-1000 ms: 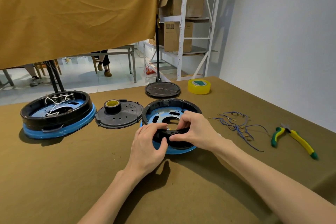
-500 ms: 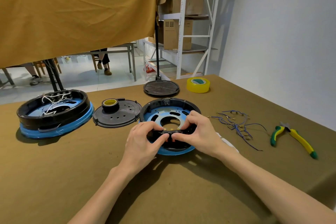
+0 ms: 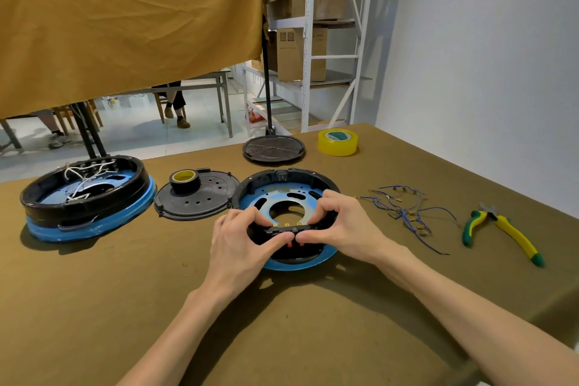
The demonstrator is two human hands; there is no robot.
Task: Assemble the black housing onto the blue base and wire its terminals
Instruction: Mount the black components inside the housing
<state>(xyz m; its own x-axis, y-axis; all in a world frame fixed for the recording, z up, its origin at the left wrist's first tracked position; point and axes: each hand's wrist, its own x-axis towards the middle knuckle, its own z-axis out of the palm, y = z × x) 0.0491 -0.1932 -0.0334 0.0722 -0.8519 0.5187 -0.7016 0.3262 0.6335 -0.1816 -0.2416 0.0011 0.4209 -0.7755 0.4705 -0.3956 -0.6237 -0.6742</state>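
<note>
Your tabletop (image 3: 94,307) is covered in olive-brown cloth, wrinkle-free near you, running back to an edge with pale floor beyond. At centre sits the black housing (image 3: 283,177) on the blue base (image 3: 297,265), the blue plate with its cut-outs showing inside the ring. Your left hand (image 3: 238,244) and right hand (image 3: 341,226) meet at the near rim, fingers (image 3: 269,246) of both pinched on a black terminal strip (image 3: 286,229) with small brass tabs along its top; thumbs press from the near side. Left of it lies a flat black cover disc (image 3: 200,197) carrying a roll of black tape (image 3: 185,180). Far left, a second black-and-blue unit (image 3: 87,200) already holds white wires. Behind the housing, a round black stand foot (image 3: 274,149) with its pole rising; just beside that, a roll of yellow tape (image 3: 337,142). To your right, a loose tangle of blue wires (image 3: 404,213) with brass ends, then green-and-yellow pliers (image 3: 501,233), well apart from your hands. Room: a mustard cloth (image 3: 125,16) hangs across the upper left; a white metal shelving rack (image 3: 326,41) with cardboard boxes stands behind; plain white wall (image 3: 485,56) at right. Under the cloth, grey table legs and a seated person's feet (image 3: 177,117) on the floor.
</note>
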